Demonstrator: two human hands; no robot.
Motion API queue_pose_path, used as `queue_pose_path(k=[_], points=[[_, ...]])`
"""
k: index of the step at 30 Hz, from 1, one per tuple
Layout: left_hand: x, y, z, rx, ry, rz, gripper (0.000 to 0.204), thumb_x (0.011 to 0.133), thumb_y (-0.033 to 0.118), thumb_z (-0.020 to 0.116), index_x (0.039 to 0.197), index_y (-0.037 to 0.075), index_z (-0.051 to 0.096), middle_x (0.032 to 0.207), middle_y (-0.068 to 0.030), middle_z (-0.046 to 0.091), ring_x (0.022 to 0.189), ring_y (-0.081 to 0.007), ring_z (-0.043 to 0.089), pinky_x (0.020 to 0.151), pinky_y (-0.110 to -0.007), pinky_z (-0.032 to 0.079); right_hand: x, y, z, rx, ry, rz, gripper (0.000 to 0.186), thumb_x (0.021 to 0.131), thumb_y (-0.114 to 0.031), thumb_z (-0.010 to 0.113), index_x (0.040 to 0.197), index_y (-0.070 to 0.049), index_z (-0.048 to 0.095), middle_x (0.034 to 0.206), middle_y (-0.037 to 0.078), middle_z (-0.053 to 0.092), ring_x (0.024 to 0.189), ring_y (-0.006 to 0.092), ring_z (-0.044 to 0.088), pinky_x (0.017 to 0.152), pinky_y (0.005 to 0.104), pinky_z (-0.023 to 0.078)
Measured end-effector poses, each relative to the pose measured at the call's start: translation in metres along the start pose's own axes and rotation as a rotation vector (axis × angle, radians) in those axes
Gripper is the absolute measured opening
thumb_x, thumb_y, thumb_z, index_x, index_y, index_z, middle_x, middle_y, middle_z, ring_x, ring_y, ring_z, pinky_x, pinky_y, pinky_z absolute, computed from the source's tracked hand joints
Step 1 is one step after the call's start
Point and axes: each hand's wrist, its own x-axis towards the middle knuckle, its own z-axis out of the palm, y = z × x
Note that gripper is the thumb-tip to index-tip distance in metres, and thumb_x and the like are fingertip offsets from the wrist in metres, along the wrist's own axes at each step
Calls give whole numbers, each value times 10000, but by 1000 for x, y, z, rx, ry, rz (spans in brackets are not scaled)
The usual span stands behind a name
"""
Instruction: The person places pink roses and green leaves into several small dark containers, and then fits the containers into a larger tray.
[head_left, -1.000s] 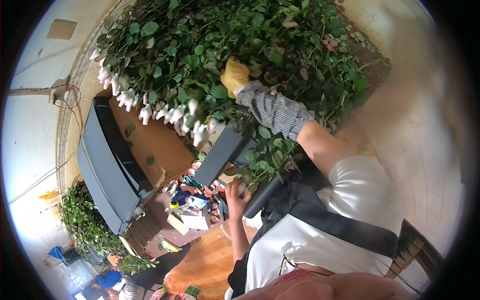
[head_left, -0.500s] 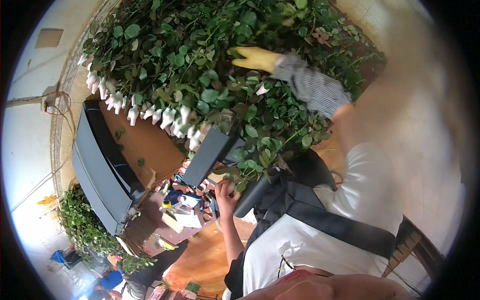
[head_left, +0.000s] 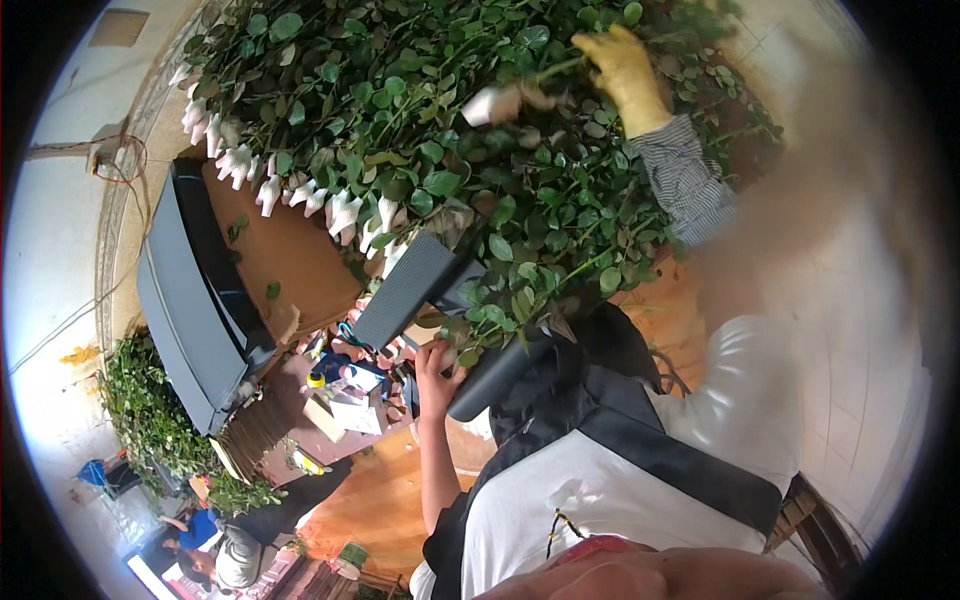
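My right hand (head_left: 622,75), in a yellow glove with a striped grey sleeve, is closed on the stem of a single rose (head_left: 490,106). Its pale, sleeve-wrapped head points left above a large heap of leafy rose stems (head_left: 400,110). My left hand (head_left: 436,378) is bare and lower down, with fingers curled beside a black rounded bar (head_left: 500,378) and some low leaves. What those fingers hold, if anything, is hidden. Near it slants a grey ribbed panel (head_left: 405,290).
White-wrapped rose heads (head_left: 340,215) line the heap's left edge. Left of them stands a grey curved panel (head_left: 185,300) beside brown cardboard (head_left: 285,255). A cluttered table (head_left: 290,400) holds papers and a phone. More greenery (head_left: 140,410) and another person (head_left: 240,560) are at lower left.
My right hand has moved up and right from low over the leaves, and a rose now shows in its grip. The left hand remains beside the black bar.
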Motion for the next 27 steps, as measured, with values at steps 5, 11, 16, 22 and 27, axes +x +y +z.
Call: queue_pose_path(k=[5,11,16,22,27], points=[[-12,-8,1,6,27,-8,592,631,113,819,1183,23,625,1183,-167,586,1110,-365,558,964,-425,455,3,-63,-89,255,131,-387,396,818,113,559,1114,-127,667,1239,68,664,1021,262,683,886,378,584],[0,2,-2,-189,-60,-76,550,751,196,807,1209,-8,579,1116,-238,624,981,-387,619,856,-433,506,-99,-201,-95,620,-697,-540,412,843,21,555,1193,-157,677,1111,82,699,993,293,673,868,422,550],[-10,-9,-3,75,3,86,357,855,206,718,1138,6,630,945,-244,650,919,-412,609,900,-471,458,-169,-277,19,348,-763,-497,282,891,-120,532,1121,-170,688,1012,88,705,907,302,686,760,426,551],[9,32,-27,478,74,289,251,792,247,741,1001,110,712,1183,-183,535,1148,-399,478,997,-539,368,-171,-268,6,303,-766,-573,282,869,-100,548,1114,-167,670,963,113,695,901,316,684,750,426,554],[6,6,-14,182,14,192,259,704,138,792,932,53,706,1279,-216,495,1211,-384,456,1084,-514,324,-156,-228,-32,346,-398,-441,323,838,-35,576,1145,-110,643,974,118,688,885,307,676,752,411,557]])
